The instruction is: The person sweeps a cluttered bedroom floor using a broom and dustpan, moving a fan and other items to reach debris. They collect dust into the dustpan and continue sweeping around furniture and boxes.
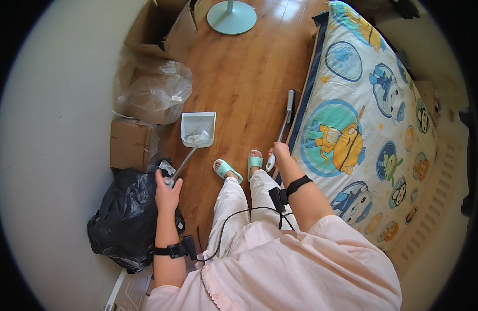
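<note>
My left hand (pixel 167 193) grips the handle end of a long-handled white dustpan (pixel 198 116). The pan lies at the end of its metal rod, above the wooden floor or on it, and holds small debris and a crumpled whitish piece. My right hand (pixel 279 150) is closed round the white grip of a long-handled broom (pixel 284 126). Its metal rod leads away from me to a narrow light-coloured head beside the bed's edge. The broom's bristles are hard to make out from above.
A bed with a cartoon-print sheet (pixel 363 97) runs along the right. On the left stand a black plastic bag (pixel 122 221), a closed cardboard box (pixel 128 144), a box under clear plastic (pixel 153 89) and an open cardboard box (pixel 180 35). A round pale-blue base (pixel 232 19) stands ahead.
</note>
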Available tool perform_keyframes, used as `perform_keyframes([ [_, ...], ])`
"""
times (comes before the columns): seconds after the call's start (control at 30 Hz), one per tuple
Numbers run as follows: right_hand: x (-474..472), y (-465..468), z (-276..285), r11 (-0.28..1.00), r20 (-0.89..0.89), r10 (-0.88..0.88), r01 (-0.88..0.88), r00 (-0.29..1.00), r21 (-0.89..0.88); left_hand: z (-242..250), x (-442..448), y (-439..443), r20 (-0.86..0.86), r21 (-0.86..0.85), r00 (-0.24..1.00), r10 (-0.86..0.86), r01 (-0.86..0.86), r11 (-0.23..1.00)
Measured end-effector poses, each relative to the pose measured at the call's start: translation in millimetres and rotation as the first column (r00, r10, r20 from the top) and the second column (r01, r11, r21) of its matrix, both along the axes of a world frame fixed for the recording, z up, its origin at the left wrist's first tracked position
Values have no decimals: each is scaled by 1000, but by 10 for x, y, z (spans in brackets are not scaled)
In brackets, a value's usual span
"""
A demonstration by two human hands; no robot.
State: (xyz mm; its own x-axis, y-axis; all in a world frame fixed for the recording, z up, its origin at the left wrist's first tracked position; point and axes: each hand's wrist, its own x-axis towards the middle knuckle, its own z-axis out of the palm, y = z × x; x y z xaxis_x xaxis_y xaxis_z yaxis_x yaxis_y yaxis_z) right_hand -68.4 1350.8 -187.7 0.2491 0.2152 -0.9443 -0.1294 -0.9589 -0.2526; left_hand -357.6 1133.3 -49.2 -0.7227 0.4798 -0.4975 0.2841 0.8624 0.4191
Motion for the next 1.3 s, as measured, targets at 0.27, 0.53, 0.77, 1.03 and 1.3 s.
perform_keyframes([
  [0.27,-751,182,-172,382,228,894,-922,386,63,-186,-257,7,-153,-163,975,-163,138,977],
  [0.53,-483,-255,597,-361,185,916,-932,-355,0,-261,-335,228,-205,-211,969,-138,94,973],
  [0.77,-53,246,1485,-94,12,995,-992,-96,-79,-139,-332,151,-137,-135,983,-119,101,986],
  [1.03,-1198,1435,422,-190,412,894,-982,-174,-4,-101,-203,617,-165,-91,982,-91,76,993],
  [1.3,-488,1807,760,-594,205,770,-796,-604,-116,-208,-234,1444,-227,-183,974,-3,-39,982],
])
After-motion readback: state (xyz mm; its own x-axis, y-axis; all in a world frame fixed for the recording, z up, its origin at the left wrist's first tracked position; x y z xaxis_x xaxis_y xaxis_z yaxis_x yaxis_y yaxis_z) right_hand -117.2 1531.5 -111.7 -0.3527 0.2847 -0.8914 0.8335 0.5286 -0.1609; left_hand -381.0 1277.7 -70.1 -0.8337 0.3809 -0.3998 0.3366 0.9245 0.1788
